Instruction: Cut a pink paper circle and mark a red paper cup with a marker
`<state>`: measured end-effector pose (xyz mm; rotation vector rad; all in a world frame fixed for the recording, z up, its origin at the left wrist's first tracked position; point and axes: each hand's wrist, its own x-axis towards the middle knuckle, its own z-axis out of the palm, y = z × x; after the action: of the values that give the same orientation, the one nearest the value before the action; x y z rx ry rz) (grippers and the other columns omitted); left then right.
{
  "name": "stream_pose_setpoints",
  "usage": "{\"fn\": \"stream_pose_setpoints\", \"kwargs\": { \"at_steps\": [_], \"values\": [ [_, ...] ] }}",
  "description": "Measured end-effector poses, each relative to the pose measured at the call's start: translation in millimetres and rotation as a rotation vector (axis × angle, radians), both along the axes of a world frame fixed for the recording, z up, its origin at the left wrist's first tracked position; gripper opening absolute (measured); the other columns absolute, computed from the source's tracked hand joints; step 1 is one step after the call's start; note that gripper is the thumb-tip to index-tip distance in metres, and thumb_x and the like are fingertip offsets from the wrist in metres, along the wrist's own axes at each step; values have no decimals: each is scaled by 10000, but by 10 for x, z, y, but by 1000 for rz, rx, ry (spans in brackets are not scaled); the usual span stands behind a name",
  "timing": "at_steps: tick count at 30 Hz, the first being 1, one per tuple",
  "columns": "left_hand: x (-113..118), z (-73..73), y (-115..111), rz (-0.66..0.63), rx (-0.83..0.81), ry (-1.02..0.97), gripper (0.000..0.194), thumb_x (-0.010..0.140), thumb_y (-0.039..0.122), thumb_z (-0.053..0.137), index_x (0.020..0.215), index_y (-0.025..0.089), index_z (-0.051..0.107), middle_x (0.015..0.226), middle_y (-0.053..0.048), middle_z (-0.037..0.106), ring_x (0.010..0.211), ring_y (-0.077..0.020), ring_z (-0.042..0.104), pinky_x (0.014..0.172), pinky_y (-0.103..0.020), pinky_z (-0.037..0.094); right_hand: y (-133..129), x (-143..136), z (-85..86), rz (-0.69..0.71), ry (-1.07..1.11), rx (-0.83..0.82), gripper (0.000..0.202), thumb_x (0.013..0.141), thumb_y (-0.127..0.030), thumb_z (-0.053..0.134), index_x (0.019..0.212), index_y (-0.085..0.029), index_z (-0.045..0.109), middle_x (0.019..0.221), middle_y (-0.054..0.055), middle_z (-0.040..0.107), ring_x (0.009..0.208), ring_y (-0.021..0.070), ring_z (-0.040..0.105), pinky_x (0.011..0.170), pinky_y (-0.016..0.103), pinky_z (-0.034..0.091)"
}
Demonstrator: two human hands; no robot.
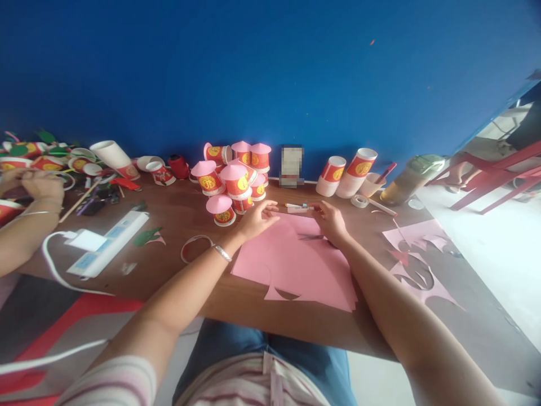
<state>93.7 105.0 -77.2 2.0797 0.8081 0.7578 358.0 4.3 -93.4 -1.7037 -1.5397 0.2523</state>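
A slim white pen-like thing (298,207) with an orange end lies level between my hands, at the far edge of the pink paper. My right hand (332,221) has its fingertips closed at the right end of it. Just short of its left end, my left hand (258,218) has curved fingers, apart from the thumb, and nothing shows in them. Beneath both hands spread the pink paper sheets (291,259), with a curved cut at the near edge. Dark scissors (310,237) lie on the paper, their handles partly hidden by my right hand.
Red paper cups with pink cone tops (220,208) stand at the back left, more cups (332,176) at the back right. A tape roll (359,201), a bottle (409,179) and paper scraps (422,279) lie rightward. Leftward are a power strip (110,245) and another person's hands (42,183).
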Motion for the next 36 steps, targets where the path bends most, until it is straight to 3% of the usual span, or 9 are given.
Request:
{"fn": "stream_pose_setpoints", "kwargs": {
  "at_steps": [2, 6, 12, 17, 20, 25, 36],
  "values": [
    [-51, 35, 6, -59, 18, 118, 411, 823, 376, 836, 1166, 198, 698, 1203, -96, 781, 1028, -232, 745, 990, -418, 607, 10, 98, -32, -41, -66, -27, 241, 959, -297, 578, 1095, -232, 765, 1088, 85, 797, 950, 246, 731, 867, 370, 572],
    [-103, 95, -50, -231, 86, 315, 513, 705, 314, 917, 1148, 208, 681, 1226, -91, 746, 1172, -285, 707, 1060, -440, 584, 23, 151, -98, -72, -202, -59, 205, 946, -255, 594, 1045, -236, 772, 1046, 94, 789, 997, 276, 708, 860, 388, 572],
    [-43, 98, -169, -225, 180, 440, 558, 726, 262, 902, 1218, 205, 647, 1326, -118, 696, 1281, -322, 664, 1105, -466, 557, -36, -8, -102, -51, -365, -26, 240, 988, -230, 568, 1107, -248, 776, 1223, 130, 740, 1200, 321, 611, 885, 414, 578],
    [-17, 50, -196, -258, 176, 409, 715, 692, 270, 945, 1329, 206, 627, 1426, -141, 660, 1382, -346, 608, 1168, -497, 520, -124, -258, -11, 156, -487, -61, 259, 1058, -375, 588, 1212, -221, 728, 1147, 127, 755, 1139, 311, 655, 947, 426, 574],
    [-5, 12, -184, -285, 190, 357, 793, 664, 317, 971, 1372, 239, 624, 1484, -144, 626, 1434, -370, 566, 1201, -529, 487, -161, -370, 36, 266, -490, -179, 408, 982, -489, 727, 1278, -209, 703, 1212, 144, 746, 1174, 334, 671, 1005, 470, 571],
    [8, -26, -145, -316, 162, 301, 740, 655, 392, 979, 1301, 227, 659, 1342, -140, 697, 1362, -386, 611, 1168, -531, 494, -195, -380, 100, 335, -483, -257, 645, 840, -466, 893, 1388, -220, 658, 1341, 180, 701, 1259, 374, 660, 1060, 519, 557],
    [18, 134, -236, -253, 173, 392, 492, 726, 524, 900, 1016, 214, 651, 1144, -120, 701, 1077, -333, 690, 950, -437, 557, -188, -434, 154, 357, -373, -356, 513, 819, -290, 883, 1302, -240, 715, 1207, 122, 761, 1144, 323, 724, 948, 415, 588]
  ]
}}
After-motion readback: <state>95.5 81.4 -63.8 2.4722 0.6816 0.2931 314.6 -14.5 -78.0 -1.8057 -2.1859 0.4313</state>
